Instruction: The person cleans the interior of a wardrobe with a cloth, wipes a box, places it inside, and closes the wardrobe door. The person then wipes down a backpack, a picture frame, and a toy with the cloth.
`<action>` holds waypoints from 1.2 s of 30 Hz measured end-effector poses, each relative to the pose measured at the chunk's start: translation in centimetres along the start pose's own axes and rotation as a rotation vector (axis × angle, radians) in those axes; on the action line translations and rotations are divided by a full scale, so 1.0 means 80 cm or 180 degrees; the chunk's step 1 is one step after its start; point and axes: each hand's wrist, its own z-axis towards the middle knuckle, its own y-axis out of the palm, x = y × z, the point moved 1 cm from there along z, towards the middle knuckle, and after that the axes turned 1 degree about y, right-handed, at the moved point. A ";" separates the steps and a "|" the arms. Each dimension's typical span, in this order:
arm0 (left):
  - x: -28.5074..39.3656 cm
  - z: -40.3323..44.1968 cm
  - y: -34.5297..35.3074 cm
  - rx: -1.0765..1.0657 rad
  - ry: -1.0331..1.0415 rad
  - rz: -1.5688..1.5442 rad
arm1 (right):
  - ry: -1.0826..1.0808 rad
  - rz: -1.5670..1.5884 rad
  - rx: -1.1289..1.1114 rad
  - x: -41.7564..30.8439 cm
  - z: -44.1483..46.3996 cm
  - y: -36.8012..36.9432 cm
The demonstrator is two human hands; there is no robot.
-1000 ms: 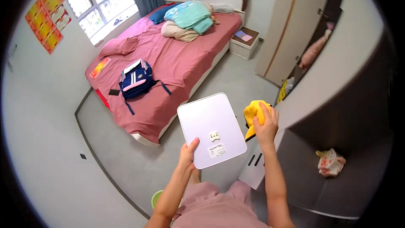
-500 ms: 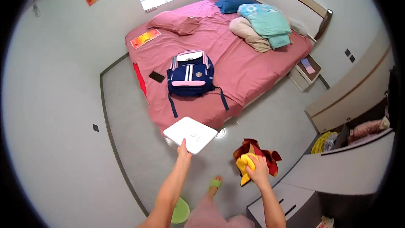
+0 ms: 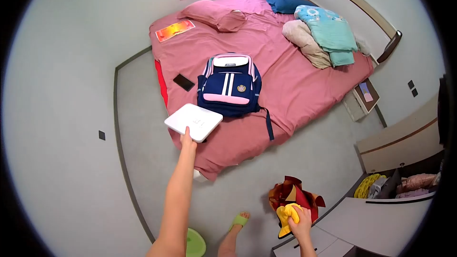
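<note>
My left hand (image 3: 188, 139) grips the near edge of a flat white box (image 3: 193, 120) with rounded corners, thumb on its top. The box hangs over the front left corner of the bed, just in front of a navy backpack (image 3: 227, 83) with pink and white trim. I cannot tell whether it touches the bed. Lower right, the fingers of my right hand (image 3: 301, 222) are closed round a bundled yellow cloth (image 3: 285, 216). Against the cloth is a stiff red and brown item (image 3: 297, 192), perhaps a bag, and its lower side is hidden.
The bed (image 3: 285, 100) also bears a dark phone (image 3: 183, 82), a red-orange sheet (image 3: 175, 30) and folded bedding (image 3: 328, 33). A cabinet (image 3: 381, 216) with clothes inside stands at the right. A green basin (image 3: 195, 243) is on the floor near my feet.
My left hand has carried the white box forward and left, over the bed's corner. My right hand still holds the yellow cloth, lower in view. The camera view has shifted.
</note>
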 end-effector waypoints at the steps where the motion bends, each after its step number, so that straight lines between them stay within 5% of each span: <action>1: -0.013 0.008 -0.003 -0.0170 0.0132 0.0162 | 0.0034 0.0044 -0.0004 -0.002 0.003 0.001; 4: -0.022 -0.016 -0.004 0.0162 -0.0310 0.0347 | 0.0102 0.0080 -0.0009 -0.011 0.007 -0.007; 6: -0.020 -0.024 -0.038 0.0275 -0.0597 0.1751 | 0.0125 0.0198 0.0193 -0.010 -0.001 -0.009; 9: -0.031 -0.031 -0.079 0.0191 -0.0848 0.2445 | 0.0230 0.0323 0.0467 0.001 -0.014 -0.021; 13: -0.085 -0.093 -0.081 -0.0450 -0.0764 0.2251 | 0.0472 0.0615 0.0879 0.004 -0.028 -0.044; 16: -0.121 -0.238 -0.029 -0.1282 -0.1263 0.2395 | 0.0645 0.0809 0.1298 -0.003 -0.047 -0.072; 18: -0.135 -0.357 0.006 -0.2142 -0.1474 0.2636 | 0.0914 0.1963 0.1227 0.015 -0.075 -0.087; 21: -0.145 -0.540 0.033 -0.3629 -0.1553 0.2765 | 0.0766 0.3355 0.1440 0.045 -0.135 -0.115; 24: -0.140 -0.723 0.037 -0.4909 -0.1246 0.2969 | 0.0772 0.3663 0.1690 0.066 -0.227 -0.170; 26: -0.156 -0.815 0.017 -0.5894 0.0330 0.2992 | 0.0774 0.3585 0.2015 0.083 -0.305 -0.209; 29: -0.146 -0.976 -0.019 -0.6871 0.1106 0.3212 | 0.0895 0.3543 0.2321 0.122 -0.445 -0.245; 30: -0.163 -1.016 -0.047 -0.7087 0.2214 0.3218 | 0.0961 0.3297 0.2561 0.132 -0.494 -0.252; 32: -0.178 -1.108 -0.085 -0.7514 0.0524 0.4052 | 0.1132 0.3024 0.2995 0.162 -0.588 -0.257; 36: -0.230 -1.259 -0.186 -0.7687 0.0099 0.3505 | 0.2065 0.2689 0.3797 0.207 -0.762 -0.250</action>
